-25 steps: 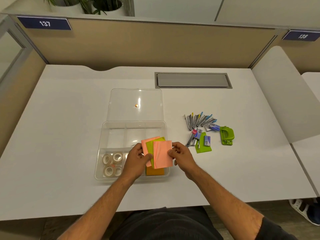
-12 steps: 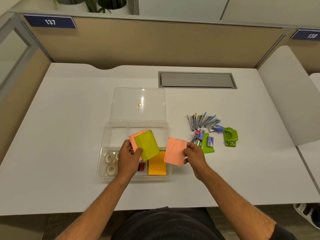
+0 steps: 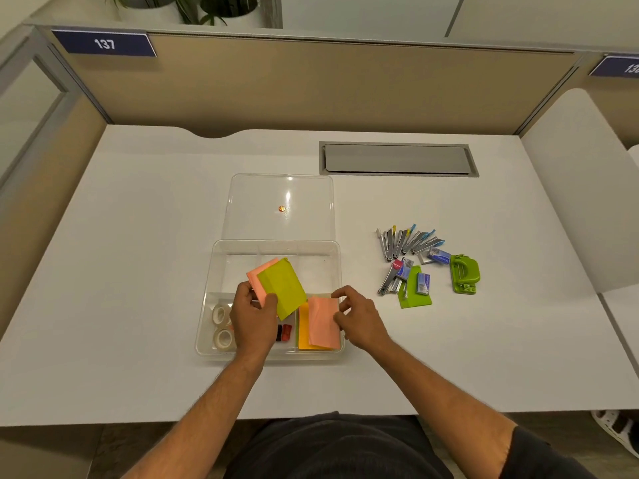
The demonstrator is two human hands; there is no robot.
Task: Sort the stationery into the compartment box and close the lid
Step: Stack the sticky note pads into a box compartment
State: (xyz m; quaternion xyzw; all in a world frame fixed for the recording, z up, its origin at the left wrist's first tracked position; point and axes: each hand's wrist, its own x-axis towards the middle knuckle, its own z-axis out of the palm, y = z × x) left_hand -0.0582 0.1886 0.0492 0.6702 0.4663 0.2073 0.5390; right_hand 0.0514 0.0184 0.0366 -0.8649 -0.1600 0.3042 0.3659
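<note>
— Compartment box sits open mid-desk; his right hand pinches a pink sticky pad over the near-right compartment.

— Lay it flat on the orange pad. His left hand grips the green pad.

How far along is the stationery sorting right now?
Partly done. Tape rolls and an orange pad already sit in the compartment box. The right hand is setting a pink pad onto the orange one; the left hand holds green and pink pads. Staplers, hole punch and the open lid remain.
</note>
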